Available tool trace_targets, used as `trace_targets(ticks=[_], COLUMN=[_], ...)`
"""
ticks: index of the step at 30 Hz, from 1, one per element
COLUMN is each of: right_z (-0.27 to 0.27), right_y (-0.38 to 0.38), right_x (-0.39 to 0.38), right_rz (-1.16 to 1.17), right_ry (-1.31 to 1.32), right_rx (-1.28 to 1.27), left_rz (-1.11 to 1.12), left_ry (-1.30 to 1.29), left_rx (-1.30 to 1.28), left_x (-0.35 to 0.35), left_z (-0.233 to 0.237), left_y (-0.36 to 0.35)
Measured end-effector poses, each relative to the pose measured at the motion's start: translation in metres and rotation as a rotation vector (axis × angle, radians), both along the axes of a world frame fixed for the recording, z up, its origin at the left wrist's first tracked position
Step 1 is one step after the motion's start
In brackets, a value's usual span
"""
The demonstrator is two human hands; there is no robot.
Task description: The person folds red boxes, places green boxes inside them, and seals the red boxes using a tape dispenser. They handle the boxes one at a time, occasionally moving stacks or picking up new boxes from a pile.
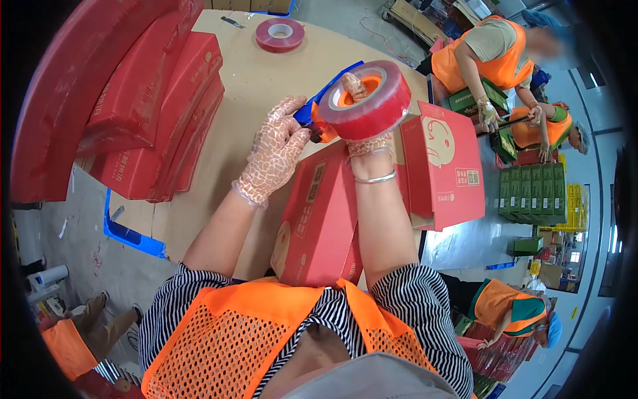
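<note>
A large roll of red-edged tape [392,110] sits on an orange and blue tape dispenser [323,124] above the cardboard-covered table. My right hand [362,143] is behind the roll, closed on the dispenser, with a finger showing through the orange core. At the dispenser's left end is my left hand [278,146], its fingers bent and close to the blue part; whether they grip it is unclear. Both hands wear patterned gloves. Beneath my forearms lies a red box [309,216], tilted, and beside it to the right stands another red box [452,166] with a round cream print.
Red boxes [143,166] are stacked at the left. A second tape roll [280,35] and a small cutter [232,22] lie at the table's far side. Co-workers in orange vests [488,63] handle green boxes at the right; green boxes [535,193] stand in a row there.
</note>
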State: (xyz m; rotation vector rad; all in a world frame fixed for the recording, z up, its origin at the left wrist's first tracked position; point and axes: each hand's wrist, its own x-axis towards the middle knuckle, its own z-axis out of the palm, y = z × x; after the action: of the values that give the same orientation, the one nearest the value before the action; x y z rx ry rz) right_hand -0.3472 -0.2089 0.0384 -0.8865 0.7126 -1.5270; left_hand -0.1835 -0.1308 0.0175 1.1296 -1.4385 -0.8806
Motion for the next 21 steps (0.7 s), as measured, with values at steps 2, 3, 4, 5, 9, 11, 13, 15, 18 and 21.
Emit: trace_targets(ticks=[2, 3, 4, 5, 9, 11, 13, 15, 18, 21], right_z=[0.003, 0.018, 0.011, 0.000, -0.021, -0.024, -0.046, -0.010, -0.027, -0.050], right_y=[0.001, 0.009, 0.008, 0.003, -0.013, -0.017, -0.033, -0.011, -0.019, -0.044], right_x=[0.005, 0.011, 0.007, 0.002, 0.000, 0.002, 0.000, 0.003, -0.002, -0.036], right_rz=[-0.045, -0.058, -0.058, -0.074, -0.026, -0.046, 0.012, 0.154, -0.073, 0.236], right_ry=[0.218, 0.162, 0.164, 0.325, 0.310, 0.209, 0.102, -0.247, 0.745, -0.098], right_rx=[-0.027, 0.063, 0.071, -0.123, -0.161, -0.013, -0.019, 0.107, -0.145, 0.033], left_rz=[-0.005, -0.006, -0.005, -0.005, 0.150, 0.107, 0.060, 0.007, -0.038, 0.129], left_ry=[-0.174, -0.174, -0.009, 0.155, 0.004, 0.005, 0.007, 0.012, -0.029, -0.210], left_rx=[-0.091, -0.079, -0.036, 0.005, -0.054, -0.029, -0.062, -0.022, -0.011, 0.019], left_x=[0.003, 0.001, -0.003, -0.006, -0.018, -0.008, 0.006, 0.021, 0.027, 0.036], left_z=[0.000, -0.006, -0.015, -0.021, -0.020, -0.012, -0.009, -0.006, -0.018, -0.051], left_y=[0.005, 0.007, 0.006, 0.005, 0.017, 0.018, 0.019, 0.022, 0.030, 0.048])
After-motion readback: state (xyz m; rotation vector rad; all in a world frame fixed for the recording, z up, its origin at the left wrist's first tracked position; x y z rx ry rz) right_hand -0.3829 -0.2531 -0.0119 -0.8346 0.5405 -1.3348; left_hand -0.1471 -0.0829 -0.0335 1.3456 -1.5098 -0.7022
